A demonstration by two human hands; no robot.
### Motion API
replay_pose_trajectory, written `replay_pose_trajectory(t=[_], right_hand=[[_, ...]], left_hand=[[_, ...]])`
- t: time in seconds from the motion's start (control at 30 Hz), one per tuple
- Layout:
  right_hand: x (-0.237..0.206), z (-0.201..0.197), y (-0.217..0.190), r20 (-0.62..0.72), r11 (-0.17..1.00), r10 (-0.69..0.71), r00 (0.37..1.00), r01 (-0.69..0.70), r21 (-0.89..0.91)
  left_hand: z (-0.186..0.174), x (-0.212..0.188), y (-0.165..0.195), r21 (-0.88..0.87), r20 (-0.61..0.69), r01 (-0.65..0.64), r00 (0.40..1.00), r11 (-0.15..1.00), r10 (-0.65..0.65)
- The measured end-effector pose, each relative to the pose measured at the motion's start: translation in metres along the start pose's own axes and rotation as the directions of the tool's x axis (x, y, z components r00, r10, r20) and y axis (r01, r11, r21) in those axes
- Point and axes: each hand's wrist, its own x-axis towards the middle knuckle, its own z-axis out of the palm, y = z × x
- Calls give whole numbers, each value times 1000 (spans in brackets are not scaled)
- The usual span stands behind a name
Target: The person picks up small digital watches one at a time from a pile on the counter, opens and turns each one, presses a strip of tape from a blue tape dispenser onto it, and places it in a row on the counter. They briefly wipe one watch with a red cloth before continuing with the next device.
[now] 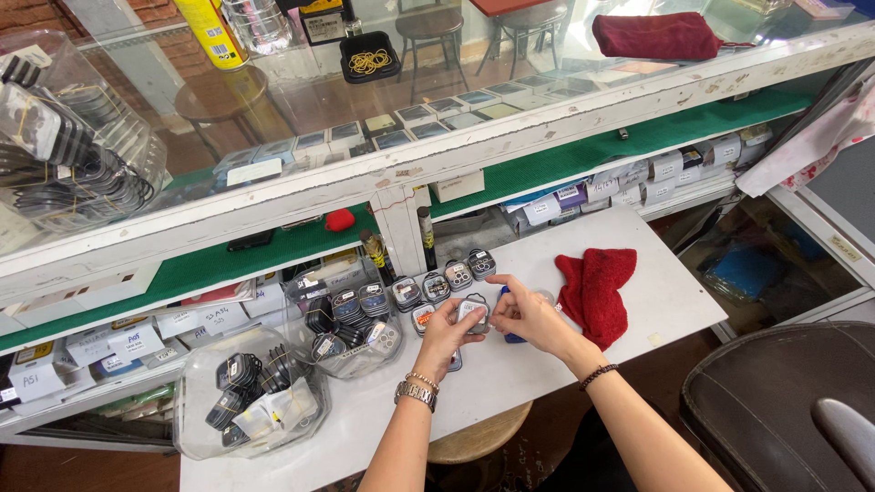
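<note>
Fingertips of our left hand (pixel 448 330) and right hand (pixel 529 314) pinch one small lens-protector case (pixel 473 312) between them (raised for inspection, seemingly), above the white table (pixel 638 273).

One view only, from a camera worn on the person's head. It looks steeply down and forward over a white work shelf (pixel 638 301) set below a glass counter (pixel 301 100). Both forearms reach in from the bottom edge, and the left hand (pixel 447 333) and right hand (pixel 531 314) meet near the middle of the frame, fairly close to the lens. The top of the frame looks through the glass to stools and floor beyond.
</note>
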Motion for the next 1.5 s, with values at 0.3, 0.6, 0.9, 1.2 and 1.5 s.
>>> replay_pose_trajectory(t=[0.3,0.6,0.9,1.2,1.5], right_hand=[[0,1,-6,4,998,26,1000,-26,-64],[0,0,-9,11,996,5,1000,-4,-87],[0,3,-1,29,998,56,998,-55,-34],[-3,36,13,-304,981,-175,937,138,-137],[-35,89,-16,-512,916,-283,811,70,-395]], left_hand=[[0,5,-8,30,-28,-23,999,999,24],[3,3,-3,49,-47,-34,998,998,36],[5,8,-19,89,-99,-36,994,995,45],[2,19,-36,-420,-99,32,992,907,-81],[28,13,-29,-190,-404,-163,912,968,74]])
